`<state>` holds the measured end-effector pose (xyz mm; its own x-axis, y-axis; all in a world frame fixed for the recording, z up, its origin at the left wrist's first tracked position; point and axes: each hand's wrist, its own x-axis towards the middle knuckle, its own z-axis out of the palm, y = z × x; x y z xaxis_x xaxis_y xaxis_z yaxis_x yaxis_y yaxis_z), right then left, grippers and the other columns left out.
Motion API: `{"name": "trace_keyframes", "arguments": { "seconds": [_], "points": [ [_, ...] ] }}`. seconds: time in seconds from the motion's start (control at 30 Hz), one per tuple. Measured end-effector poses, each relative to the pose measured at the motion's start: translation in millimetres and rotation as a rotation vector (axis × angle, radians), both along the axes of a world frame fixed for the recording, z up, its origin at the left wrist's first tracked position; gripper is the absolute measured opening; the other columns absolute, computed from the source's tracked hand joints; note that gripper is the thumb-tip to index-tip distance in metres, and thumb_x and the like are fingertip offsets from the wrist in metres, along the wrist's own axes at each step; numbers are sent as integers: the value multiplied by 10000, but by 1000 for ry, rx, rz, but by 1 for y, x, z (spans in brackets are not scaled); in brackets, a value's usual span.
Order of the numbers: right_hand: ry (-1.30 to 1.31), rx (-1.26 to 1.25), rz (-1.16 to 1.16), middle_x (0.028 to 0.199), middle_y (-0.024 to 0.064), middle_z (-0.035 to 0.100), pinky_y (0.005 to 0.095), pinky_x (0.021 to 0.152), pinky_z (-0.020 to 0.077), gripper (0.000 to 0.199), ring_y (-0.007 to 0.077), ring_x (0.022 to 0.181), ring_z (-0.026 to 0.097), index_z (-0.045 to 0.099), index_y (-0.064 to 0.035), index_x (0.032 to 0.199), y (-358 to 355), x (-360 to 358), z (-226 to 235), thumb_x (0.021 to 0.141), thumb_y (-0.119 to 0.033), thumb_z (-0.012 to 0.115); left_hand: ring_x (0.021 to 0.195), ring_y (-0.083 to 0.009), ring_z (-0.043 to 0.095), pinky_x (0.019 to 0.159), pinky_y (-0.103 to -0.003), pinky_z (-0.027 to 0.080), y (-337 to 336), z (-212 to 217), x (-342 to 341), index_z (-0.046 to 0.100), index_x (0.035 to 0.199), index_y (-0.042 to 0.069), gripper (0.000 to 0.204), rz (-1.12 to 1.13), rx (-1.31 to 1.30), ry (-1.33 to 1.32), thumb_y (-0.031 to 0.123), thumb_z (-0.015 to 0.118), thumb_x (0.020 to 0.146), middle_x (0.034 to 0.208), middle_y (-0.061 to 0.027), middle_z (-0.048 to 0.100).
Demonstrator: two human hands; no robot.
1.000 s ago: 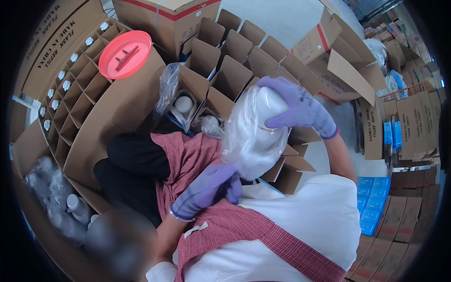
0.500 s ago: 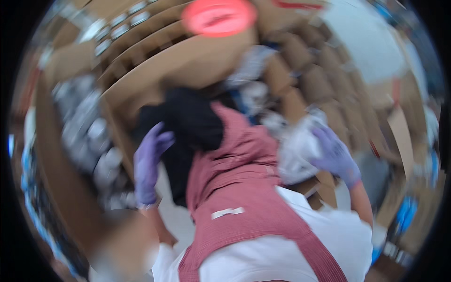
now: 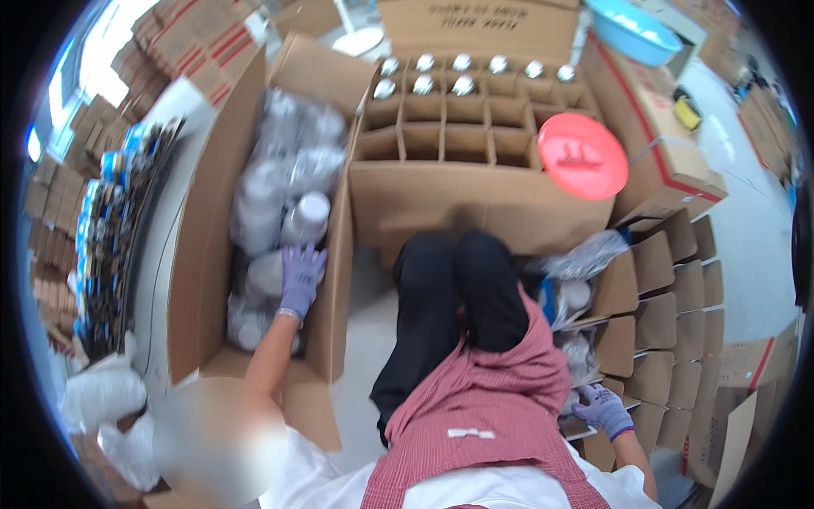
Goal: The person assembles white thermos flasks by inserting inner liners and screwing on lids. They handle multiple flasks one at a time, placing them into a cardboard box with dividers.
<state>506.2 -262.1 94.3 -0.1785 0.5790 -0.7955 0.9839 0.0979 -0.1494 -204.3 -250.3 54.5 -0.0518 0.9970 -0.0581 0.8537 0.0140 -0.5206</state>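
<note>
My left hand [image 3: 301,278], in a purple glove, reaches into a long open carton [image 3: 191,280]. Its fingers lie stretched over a clear plastic container, which they partly cover. Just beyond the fingertips is a white-capped bottle [image 3: 307,216], among several pale containers in clear plastic bags [image 3: 315,170]. My right hand [image 3: 604,411], gloved alike, is low at the right, beside my apron. Its fingers are apart, next to clear plastic wrapping [image 3: 578,356] and the cardboard dividers [image 3: 651,373]; no held thing shows in it.
Ahead stands a carton with a cardboard grid [image 3: 445,142], several silver-capped bottles [image 3: 462,85] in its far cells. A red round dish [image 3: 585,157] rests on its right corner. A light-blue basin [image 3: 634,32] sits on a carton at the far right.
My left hand has moved from beside my knee into the long carton, onto the containers. My right hand has come away from the white plastic bundle, down and nearer my body. The view has turned.
</note>
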Motion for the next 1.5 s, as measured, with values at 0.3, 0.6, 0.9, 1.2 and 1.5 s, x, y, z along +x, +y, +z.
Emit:
{"name": "trace_keyframes", "arguments": {
  "seconds": [0.3, 0.6, 0.9, 1.2, 1.5],
  "points": [
    [875, 812, 173, 1340, 220, 542, 456, 1068, 403, 682, 381, 1235, 526, 504, -26, 1376, 123, -155, 70, 829, -370, 721, 1062, -333, 564, 935, -480, 449, 67, 220, 104, 457, 1406, 117, 667, -62, 569, -458, 231, 716, 803, 1183, -175, 518],
    [1563, 918, 323, 1418, 238, 454, 470, 1141, 312, 415, 409, 1343, 400, 668, -59, 1173, 192, -325, 86, 785, -193, 733, 1258, -273, 498, 1096, -370, 374, 66, 152, 146, 324, 1499, -10, 657, 39, 89, -1749, 261, 598, 966, 1473, -188, 381],
    [103, 1105, -49, 1353, 127, 558, 578, 1054, 334, 356, 330, 1284, 479, 655, -151, 1157, 384, -162, 67, 877, -364, 599, 1325, -366, 405, 1124, -556, 259, 1, -20, -16, 583, 1321, 177, 746, 121, -43, -77, 454, 803, 665, 1493, -158, 401],
    [1451, 1363, 925, 1197, 137, 599, 493, 1051, 423, 393, 328, 1155, 566, 601, -109, 1215, 215, -264, 286, 831, -185, 639, 1186, -319, 514, 1040, -509, 363, 11, 14, -30, 711, 1097, 98, 440, 39, 213, -221, 372, 725, 753, 1234, -131, 590],
    [1547, 877, 1487, 1208, 155, 514, 521, 1064, 388, 417, 362, 1180, 497, 578, -106, 1162, 119, -241, 359, 779, -241, 669, 1100, -284, 596, 904, -370, 486, 30, 201, 68, 628, 1132, -54, 341, 45, 1230, -808, 163, 690, 877, 1268, -175, 588]
  ]
}}
